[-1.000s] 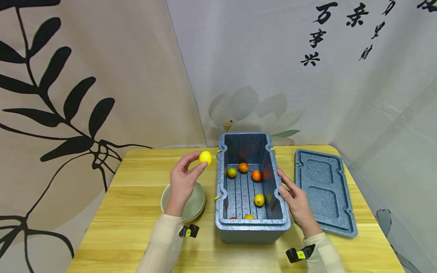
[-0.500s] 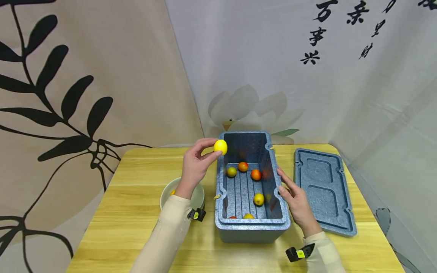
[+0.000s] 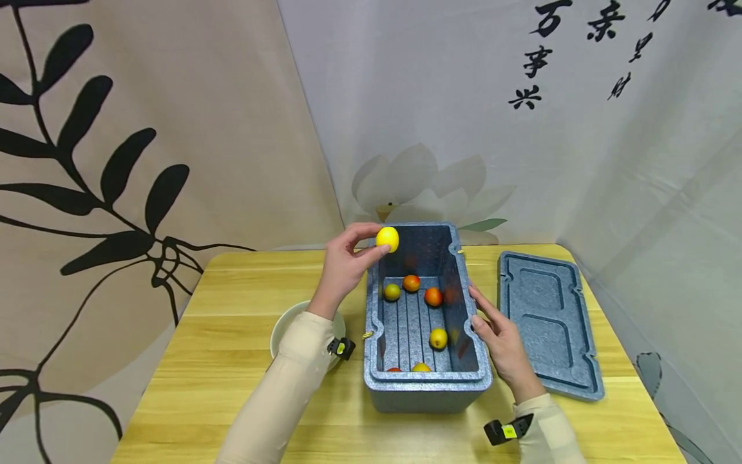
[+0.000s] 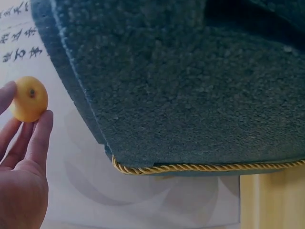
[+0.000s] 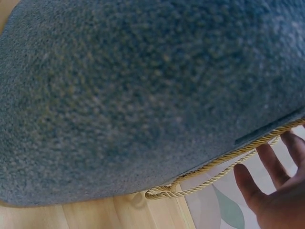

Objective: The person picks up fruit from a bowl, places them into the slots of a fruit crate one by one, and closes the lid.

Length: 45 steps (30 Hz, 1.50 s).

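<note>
My left hand [image 3: 346, 261] pinches a small yellow fruit [image 3: 387, 238] between thumb and fingertips, above the far left corner of an open grey-blue foam box [image 3: 428, 386]. The left wrist view shows the same yellow fruit [image 4: 29, 99] at my fingertips [image 4: 40, 136] beside the box wall [image 4: 190, 86]. Several yellow and orange-red fruits [image 3: 433, 296] lie on the box's ribbed floor. My right hand [image 3: 498, 338] rests with straight fingers against the box's right outer wall; the right wrist view shows its fingers [image 5: 267, 164] by the foam wall [image 5: 143, 95] and a gold rope handle [image 5: 209, 179].
A pale green bowl [image 3: 281, 332] sits on the wooden table [image 3: 232, 290] left of the box, partly hidden by my left forearm. The box's lid [image 3: 547, 322] lies flat to the right. Printed fabric backdrops close off the back and sides.
My left hand has carried the yellow fruit up and to the right, from above the bowl to over the box's far left corner. The right hand has stayed on the box.
</note>
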{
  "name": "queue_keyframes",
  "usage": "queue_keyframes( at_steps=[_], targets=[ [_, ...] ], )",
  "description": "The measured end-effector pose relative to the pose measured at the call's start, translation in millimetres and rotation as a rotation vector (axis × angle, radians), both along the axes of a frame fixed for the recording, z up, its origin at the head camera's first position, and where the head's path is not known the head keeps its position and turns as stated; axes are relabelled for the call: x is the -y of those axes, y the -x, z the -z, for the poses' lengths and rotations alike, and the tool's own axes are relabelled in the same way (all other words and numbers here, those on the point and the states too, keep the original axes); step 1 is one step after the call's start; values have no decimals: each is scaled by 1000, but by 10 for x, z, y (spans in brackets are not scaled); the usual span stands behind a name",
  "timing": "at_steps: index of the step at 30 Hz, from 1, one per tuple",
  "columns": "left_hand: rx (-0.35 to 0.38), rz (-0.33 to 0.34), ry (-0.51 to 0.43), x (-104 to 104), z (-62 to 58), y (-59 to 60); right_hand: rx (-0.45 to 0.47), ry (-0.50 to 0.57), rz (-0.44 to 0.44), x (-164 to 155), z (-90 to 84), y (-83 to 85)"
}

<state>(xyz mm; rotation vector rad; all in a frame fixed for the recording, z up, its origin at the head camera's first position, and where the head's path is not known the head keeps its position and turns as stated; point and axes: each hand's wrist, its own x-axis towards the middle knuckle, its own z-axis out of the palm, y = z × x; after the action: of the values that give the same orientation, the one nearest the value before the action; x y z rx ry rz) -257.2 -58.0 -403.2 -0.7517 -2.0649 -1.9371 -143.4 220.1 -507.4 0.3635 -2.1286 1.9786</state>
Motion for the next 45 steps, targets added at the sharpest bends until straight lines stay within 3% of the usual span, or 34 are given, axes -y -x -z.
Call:
queue_keyframes(
  at_steps=[5, 16, 29, 45],
  targets=[
    [25, 29, 13, -56, 79, 96, 5, 3, 1, 0, 2, 5],
    [14, 82, 59, -176, 21, 67, 8, -5, 3, -4, 8, 9],
    [18, 123, 77, -251, 130, 152, 3, 1, 10, -11, 12, 6],
    [15, 54, 167, -85, 194, 111, 4, -4, 16, -4, 20, 16]
  ],
)
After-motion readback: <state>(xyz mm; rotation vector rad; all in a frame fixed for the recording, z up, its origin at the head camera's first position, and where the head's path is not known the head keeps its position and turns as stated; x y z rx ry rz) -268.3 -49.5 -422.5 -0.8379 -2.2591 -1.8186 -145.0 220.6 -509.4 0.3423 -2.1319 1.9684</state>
